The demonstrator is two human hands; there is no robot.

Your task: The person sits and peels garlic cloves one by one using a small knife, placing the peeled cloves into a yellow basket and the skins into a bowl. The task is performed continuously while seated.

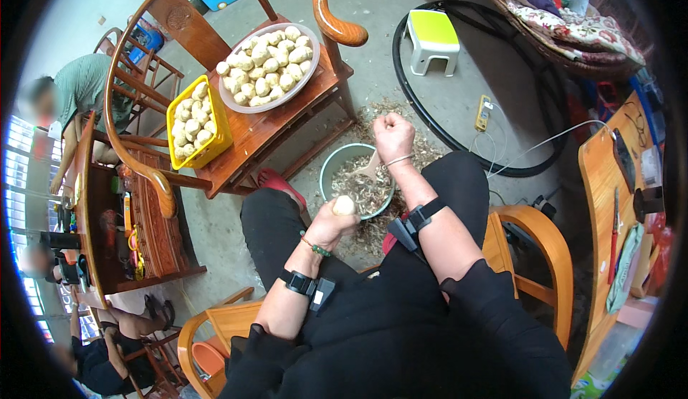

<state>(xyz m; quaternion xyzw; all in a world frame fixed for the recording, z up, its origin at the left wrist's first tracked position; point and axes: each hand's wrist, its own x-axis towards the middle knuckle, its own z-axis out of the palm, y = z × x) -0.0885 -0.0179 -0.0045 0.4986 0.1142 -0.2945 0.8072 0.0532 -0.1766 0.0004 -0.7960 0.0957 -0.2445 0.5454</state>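
My left hand (329, 226) is closed around a pale, peeled round tuber (344, 205) whose top shows above the fingers. My right hand (394, 137) is held as a fist over the right rim of a round bucket (324, 176); a light, flat wooden-looking piece (367, 170) shows just below it, and whether the fingers grip it I cannot tell. Brown and whitish peelings (352, 187) lie in the bucket. On the wooden armchair ahead, a round translucent basin (317, 66) and a yellow plastic basket (220, 154) hold many similar pale tubers.
Peelings litter the floor (371, 238) around the bucket. A black hose coil (400, 76) surrounds part of a white and green stool (434, 39). A power strip (483, 113) with a cable lies right. Wooden table (596, 195) stands right; people sit at left.
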